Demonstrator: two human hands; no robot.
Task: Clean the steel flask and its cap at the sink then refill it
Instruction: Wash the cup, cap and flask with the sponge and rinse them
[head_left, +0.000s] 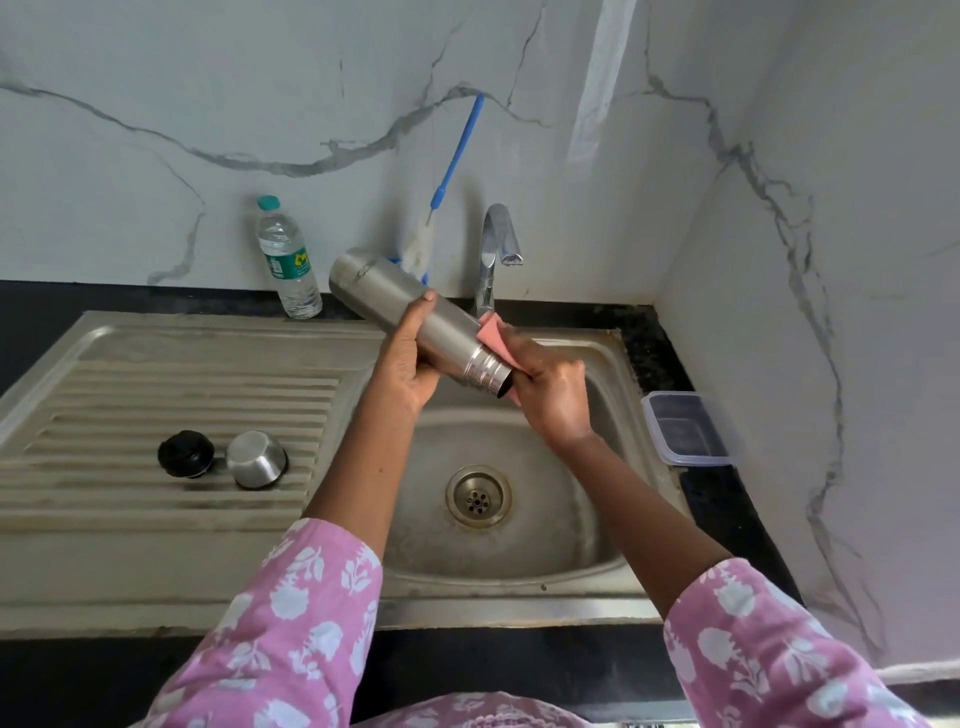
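The steel flask (415, 317) is held in the air over the far-left part of the sink basin (613, 374). It is tilted, with its closed base up toward the back wall and its open, threaded mouth down toward the person. The mouth shows only as a dark rim, so what is inside cannot be told. The left hand (410, 364) grips the flask around its middle, thumb lying along the top and the other fingers curled underneath. The right hand (550, 395) has its fingers curled round a pink sponge (493, 335), pressing it against the flask's far side just above the threads. The drain (478, 496) lies at the basin's middle, and the tap (493, 249) rises at its back edge, spout just beyond the flask. On the ribbed drainboard (156, 395), toward its front, a black stopper (186, 454) and the steel cap (256, 459) sit just beside each other, the cap with its closed end up. At the drainboard's back edge stands a clear water bottle (288, 260) with a teal lid, its fill level hard to read. A blue-handled bottle brush (457, 150) leans on the wall behind the flask. On the black counter (727, 499), at the basin's right edge, sits a lidded plastic container (685, 428); its contents cannot be made out.
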